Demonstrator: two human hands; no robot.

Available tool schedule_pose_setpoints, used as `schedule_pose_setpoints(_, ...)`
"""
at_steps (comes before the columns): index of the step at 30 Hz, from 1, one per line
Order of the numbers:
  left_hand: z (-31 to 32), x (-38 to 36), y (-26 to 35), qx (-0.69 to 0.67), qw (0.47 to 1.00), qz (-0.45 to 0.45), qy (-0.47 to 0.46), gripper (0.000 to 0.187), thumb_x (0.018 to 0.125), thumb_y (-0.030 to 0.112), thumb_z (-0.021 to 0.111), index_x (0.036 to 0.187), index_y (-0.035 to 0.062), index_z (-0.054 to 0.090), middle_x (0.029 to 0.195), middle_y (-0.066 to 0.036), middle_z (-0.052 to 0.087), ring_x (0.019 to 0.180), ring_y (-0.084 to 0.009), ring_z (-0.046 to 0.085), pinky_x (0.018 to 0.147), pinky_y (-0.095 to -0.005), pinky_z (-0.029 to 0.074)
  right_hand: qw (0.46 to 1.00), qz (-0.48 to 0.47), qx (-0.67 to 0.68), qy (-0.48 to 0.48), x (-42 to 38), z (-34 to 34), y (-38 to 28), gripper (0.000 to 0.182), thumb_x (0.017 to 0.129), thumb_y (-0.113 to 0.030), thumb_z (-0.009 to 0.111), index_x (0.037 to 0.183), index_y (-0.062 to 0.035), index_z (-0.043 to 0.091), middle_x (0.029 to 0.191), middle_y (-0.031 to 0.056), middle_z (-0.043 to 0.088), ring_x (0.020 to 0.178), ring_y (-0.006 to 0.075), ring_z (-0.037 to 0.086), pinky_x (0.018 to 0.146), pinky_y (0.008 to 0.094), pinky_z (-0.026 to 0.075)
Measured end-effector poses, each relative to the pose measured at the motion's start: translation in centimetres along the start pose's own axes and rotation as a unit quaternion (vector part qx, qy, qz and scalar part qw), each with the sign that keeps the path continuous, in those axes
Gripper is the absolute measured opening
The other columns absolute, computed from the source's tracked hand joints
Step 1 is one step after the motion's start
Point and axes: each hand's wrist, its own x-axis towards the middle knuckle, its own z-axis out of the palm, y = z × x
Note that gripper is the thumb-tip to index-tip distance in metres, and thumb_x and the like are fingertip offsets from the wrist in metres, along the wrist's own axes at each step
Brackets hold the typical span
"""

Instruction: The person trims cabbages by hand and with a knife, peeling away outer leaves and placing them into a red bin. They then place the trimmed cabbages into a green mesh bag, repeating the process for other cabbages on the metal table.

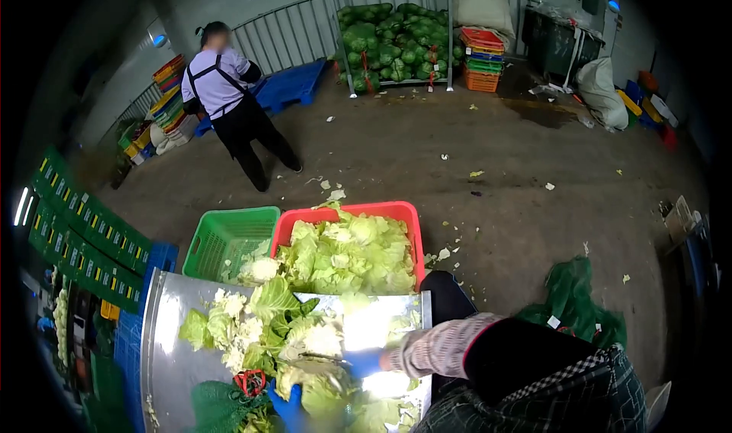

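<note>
My right hand (pixel 364 363), in a blue glove with a striped sleeve behind it, is closed on a knife (pixel 320 356) whose blade points left over a cabbage (pixel 324 391). At the bottom edge my left hand (pixel 288 410), also in a blue glove, grips the left side of that cabbage. The cabbage rests on a shiny metal table (pixel 164 341). Loose leaves and cut cabbage pieces (pixel 252 318) lie heaped on the table just beyond the hands.
A red crate (pixel 347 210) full of leaves and a green crate (pixel 229 223) stand past the table. A green net bag (pixel 217 406) lies at my left. Another person (pixel 229 101) stands further back. Bagged cabbages (pixel 396 44) and stacked crates (pixel 482 59) line the far wall.
</note>
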Motion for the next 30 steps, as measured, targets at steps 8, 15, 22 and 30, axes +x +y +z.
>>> schedule_pose_setpoints(8, 2.0, -10.9, 16.5, -0.088, 0.993, 0.060, -0.046, 0.079, 0.076, 0.023, 0.075, 0.138, -0.0032, 0.033, 0.138, -0.019, 0.041, 0.126, -0.0300, 0.039, 0.107, -0.0420, 0.031, 0.902, 0.128, 0.412, 0.021, -8.1, -5.7, -6.3, 0.052, 0.088, -0.027, 0.059, 0.133, -0.0073, 0.045, 0.085, 0.0057, 0.062, 0.064, 0.0116, 0.059, 0.054, 0.0270, 0.049)
schedule_pose_setpoints(15, 5.4, -12.6, 20.1, -0.020, 0.997, 0.068, -0.038, 0.057, 0.081, 0.020, 0.071, 0.127, -0.0052, 0.051, 0.121, -0.020, 0.056, 0.109, -0.0304, 0.053, 0.096, -0.0413, 0.044, 0.975, 0.010, 0.120, 0.186, -13.4, -14.3, -11.3, 0.059, 0.090, -0.047, 0.056, 0.131, -0.0058, 0.049, 0.099, 0.0178, 0.062, 0.093, 0.0309, 0.060, 0.083, 0.0403, 0.048)
schedule_pose_setpoints(22, 5.3, -13.7, 18.4, 0.074, 0.997, 0.028, -0.013, 0.054, 0.086, 0.021, 0.069, 0.129, -0.0047, 0.050, 0.119, -0.019, 0.057, 0.104, -0.0264, 0.054, 0.089, -0.0343, 0.046, 0.971, 0.088, 0.141, 0.171, -12.6, -14.8, -11.2, 0.048, 0.090, -0.046, 0.059, 0.117, -0.0070, 0.059, 0.103, 0.0160, 0.063, 0.087, 0.0298, 0.064, 0.077, 0.0391, 0.051)
schedule_pose_setpoints(30, 5.6, -12.6, 15.9, 0.132, 0.990, 0.022, -0.036, 0.053, 0.089, 0.020, 0.065, 0.131, -0.0034, 0.046, 0.123, -0.017, 0.052, 0.108, -0.0229, 0.051, 0.090, -0.0322, 0.046, 0.969, -0.051, 0.083, 0.228, -12.8, -15.6, -13.4, 0.063, 0.085, -0.052, 0.062, 0.126, -0.0064, 0.049, 0.102, 0.0207, 0.062, 0.094, 0.0370, 0.062, 0.082, 0.0457, 0.049)
